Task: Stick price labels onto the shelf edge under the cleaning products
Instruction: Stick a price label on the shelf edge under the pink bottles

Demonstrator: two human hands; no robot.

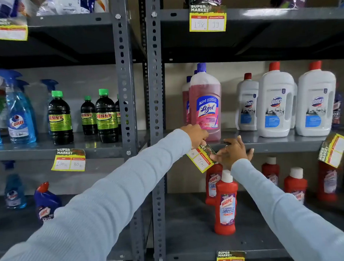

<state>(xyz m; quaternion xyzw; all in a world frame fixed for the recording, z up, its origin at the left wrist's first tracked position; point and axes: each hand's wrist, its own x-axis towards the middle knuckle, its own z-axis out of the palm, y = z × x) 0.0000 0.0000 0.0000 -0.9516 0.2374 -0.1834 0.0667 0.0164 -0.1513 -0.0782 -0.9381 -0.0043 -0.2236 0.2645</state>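
A yellow price label (201, 158) hangs tilted at the grey shelf edge (277, 144), just below a pink Lizol bottle (205, 104). My left hand (195, 136) pinches the label's upper corner against the edge. My right hand (233, 152) touches the label's right side with its fingertips, while its other fingers rest spread on the shelf edge. Handwritten numbers show on the label's white boxes.
White Domex bottles (275, 103) stand right of the Lizol. Another label (332, 150) hangs crooked at the far right. Red Harpic bottles (225, 203) fill the shelf below. Left bay holds Sunny bottles (60, 118), Colin sprays (20, 118) and a stuck label (68, 160).
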